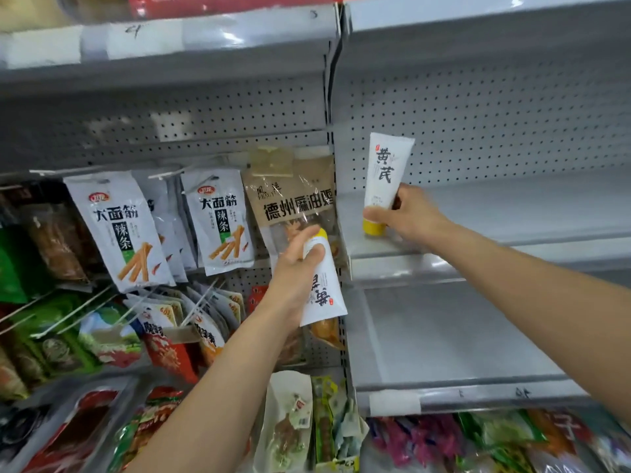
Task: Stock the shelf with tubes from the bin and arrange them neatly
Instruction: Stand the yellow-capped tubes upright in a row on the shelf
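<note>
White tube (386, 172) in your right hand (406, 213) could tip on its narrow cap (374, 227); left hand (293, 278) clutches second tube (324, 288).

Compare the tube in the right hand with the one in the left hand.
The right tube stands cap-down on the shelf; the left tube is held in the air, cap up. The right tube's print reads upright; the left tube's is inverted. Both are white with yellow caps.
</note>
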{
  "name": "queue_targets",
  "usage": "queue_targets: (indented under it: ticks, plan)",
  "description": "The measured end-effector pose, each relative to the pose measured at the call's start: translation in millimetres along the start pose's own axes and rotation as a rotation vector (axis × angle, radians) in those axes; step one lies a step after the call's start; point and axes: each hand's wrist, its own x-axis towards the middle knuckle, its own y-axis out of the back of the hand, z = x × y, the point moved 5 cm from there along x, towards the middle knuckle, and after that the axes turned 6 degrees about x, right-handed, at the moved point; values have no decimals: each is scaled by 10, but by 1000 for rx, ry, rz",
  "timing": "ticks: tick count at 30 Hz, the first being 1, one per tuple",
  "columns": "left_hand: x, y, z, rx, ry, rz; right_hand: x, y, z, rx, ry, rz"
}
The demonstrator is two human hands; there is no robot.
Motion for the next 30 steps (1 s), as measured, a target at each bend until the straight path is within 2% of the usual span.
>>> queue_targets:
  ticks: [3, 12, 17, 22, 25, 27, 29, 30]
  plan:
    - [178, -24, 27, -17, 18, 14, 297, -64, 153, -106, -17, -55]
    - [683, -75, 103, -35, 81, 61, 1028, -164, 414, -169, -31, -182]
    - [817, -123, 134, -41, 101, 77, 1234, -210, 510, -121, -59, -207]
    - [816, -81, 204, 13, 45, 129, 1282, -229, 622, -130, -104, -227]
    - [747, -53, 266, 95, 39, 116, 1198, -150, 629, -192, -160, -125]
    - [733, -9, 308, 201, 26, 90, 1085, -36, 477, -264, -49, 32]
    - [718, 15, 376, 366, 1, 54, 881, 13, 193, -346, 225, 124]
    - [710, 14, 423, 439, -25, 37, 759, -7, 37, -365, 376, 100]
